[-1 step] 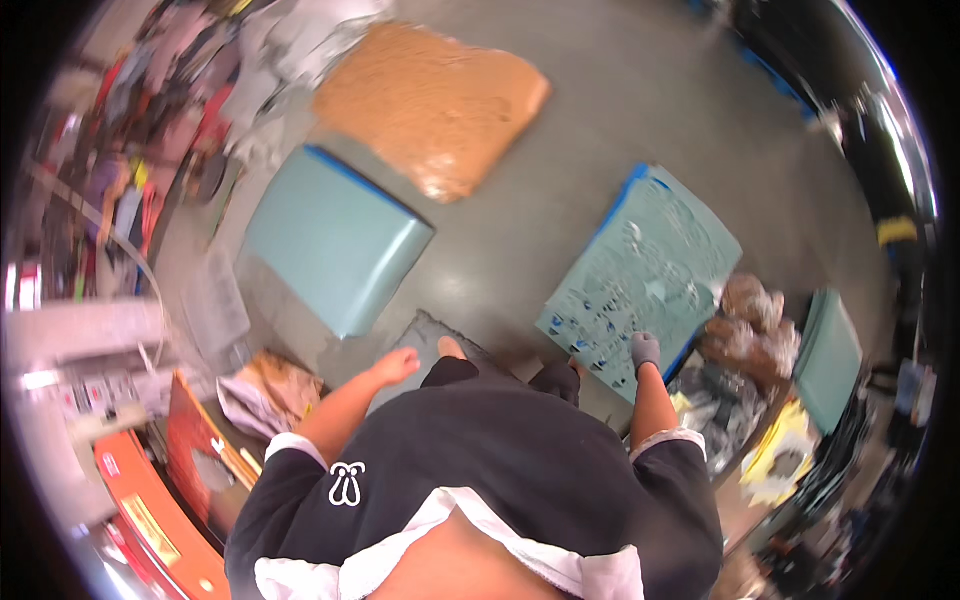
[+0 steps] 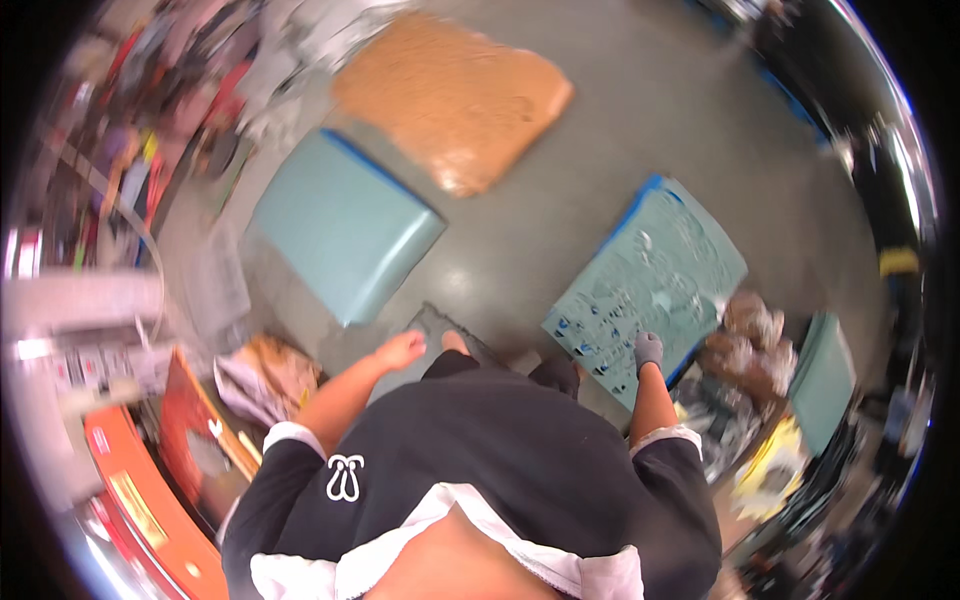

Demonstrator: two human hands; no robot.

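The left grip (image 2: 403, 350), bare, has its fingers curled in; blur hides whether they are fully clenched. It sits slightly farther forward than in the earlier frame. The right grip (image 2: 649, 349), in a grey glove, looks rounded, but I cannot tell whether it is clenched or grasping anything; it has hardly moved. The view has turned slightly, while the things keep their layout.

The punched sheet (image 2: 690, 240), flat, blue-green and full of cut holes with a bright blue edge, lies under and ahead of the right grip; contact is unclear. Just right of that grip are a clear, creased plastic bag (image 2: 722, 408) and brown, shiny bundles (image 2: 752, 345). Left of the left grip slumps a crumpled sack (image 2: 262, 380). Ahead and left of it lies a smooth, glossy blue-green sheet (image 2: 345, 225) with a rounded edge. Farthest, ahead between both grips, a wrinkled, shiny orange-brown sheet (image 2: 455, 95) rests on the grey floor (image 2: 520, 225).
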